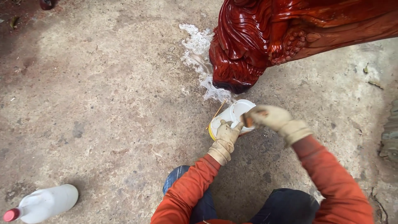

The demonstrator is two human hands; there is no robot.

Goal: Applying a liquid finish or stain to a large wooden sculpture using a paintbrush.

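Observation:
Both my hands wear pale work gloves below orange sleeves. My left hand grips the near side of a small white container with a yellow rim that stands on the concrete floor. My right hand is closed on a small dark-handled tool at the container's right edge; the tool's tip is hidden. A thin wooden stick leans at the container's left. Just beyond stands a glossy red carved wooden piece.
White foamy residue is spread on the floor beside the carving's base. A white plastic jug with a red cap lies at the lower left. My knees in dark trousers are below. Rubble lies at the right edge.

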